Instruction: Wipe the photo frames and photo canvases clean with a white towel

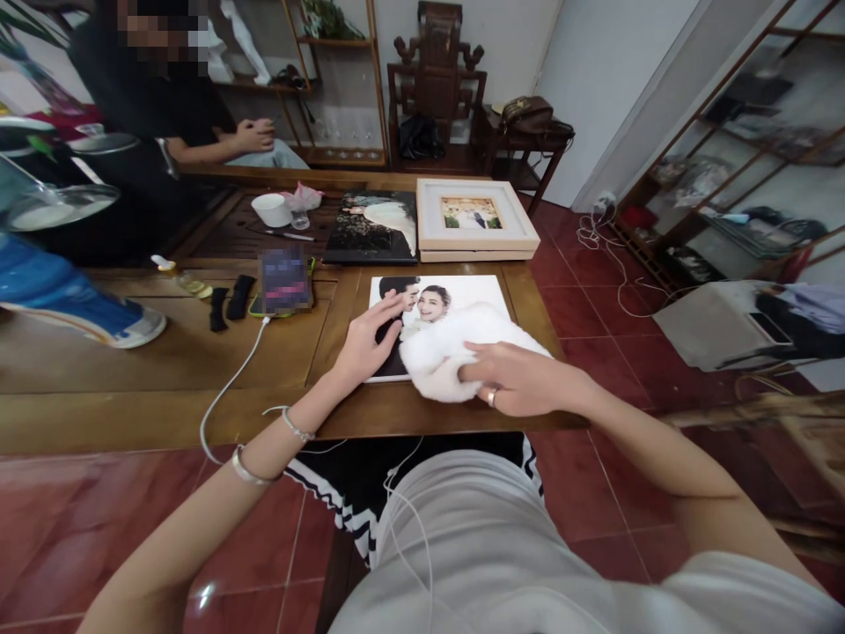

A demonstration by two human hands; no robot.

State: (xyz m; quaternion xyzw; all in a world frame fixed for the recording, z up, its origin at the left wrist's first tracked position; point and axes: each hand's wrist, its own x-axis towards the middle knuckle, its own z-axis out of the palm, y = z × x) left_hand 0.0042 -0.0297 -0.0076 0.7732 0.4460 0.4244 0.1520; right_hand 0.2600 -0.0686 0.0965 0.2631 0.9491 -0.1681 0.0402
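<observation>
A white photo album [462, 295] with a wedding portrait on its cover lies flat on the wooden table [277, 352] in front of me. My left hand [365, 339] rests flat on the album's left part, fingers stretched out. My right hand [518, 380] presses a fluffy white cloth [449, 348] onto the album's lower right part, fingers laid over the cloth.
Behind the album lie a dark album [376, 227] and a framed photo in a white box [473, 220]. A phone [283, 282] with a white cable, a white cup [272, 210] and small black items [231, 299] sit to the left. Another person [178, 114] sits at the far left.
</observation>
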